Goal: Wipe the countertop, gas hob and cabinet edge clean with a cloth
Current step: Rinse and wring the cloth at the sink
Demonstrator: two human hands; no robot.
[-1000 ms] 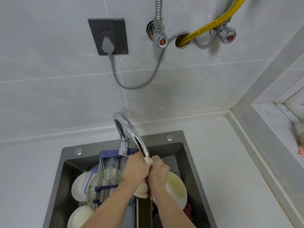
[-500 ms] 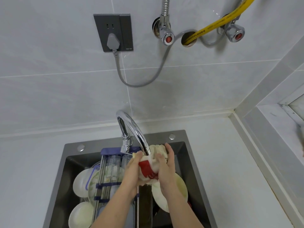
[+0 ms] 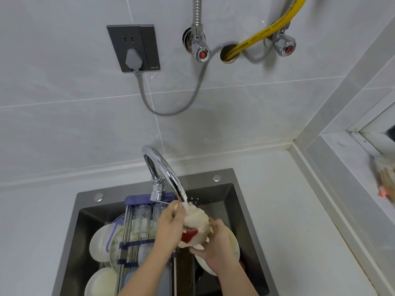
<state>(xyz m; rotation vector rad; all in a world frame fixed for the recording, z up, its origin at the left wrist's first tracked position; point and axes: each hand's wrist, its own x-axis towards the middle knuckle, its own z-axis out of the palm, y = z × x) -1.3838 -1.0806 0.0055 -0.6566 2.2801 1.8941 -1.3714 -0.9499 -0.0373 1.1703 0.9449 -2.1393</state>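
**Cloth bunched between both hands under running water**

The cloth (image 3: 197, 220) is a cream-white rag with a red patch low on its front. It is crumpled into a wet, rounded wad, pressed between the left hand (image 3: 170, 228) on one side and the right hand (image 3: 215, 242) below and on the other. Its top bulges above the fingers, where the water stream lands. A few loose corners hang out beneath the right palm.

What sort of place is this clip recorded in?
Most likely a home kitchen. A dark sink full of plates sits in a pale countertop under a chrome tap, and a yellow hose runs along the tiled wall. Both hands rinse a cloth.
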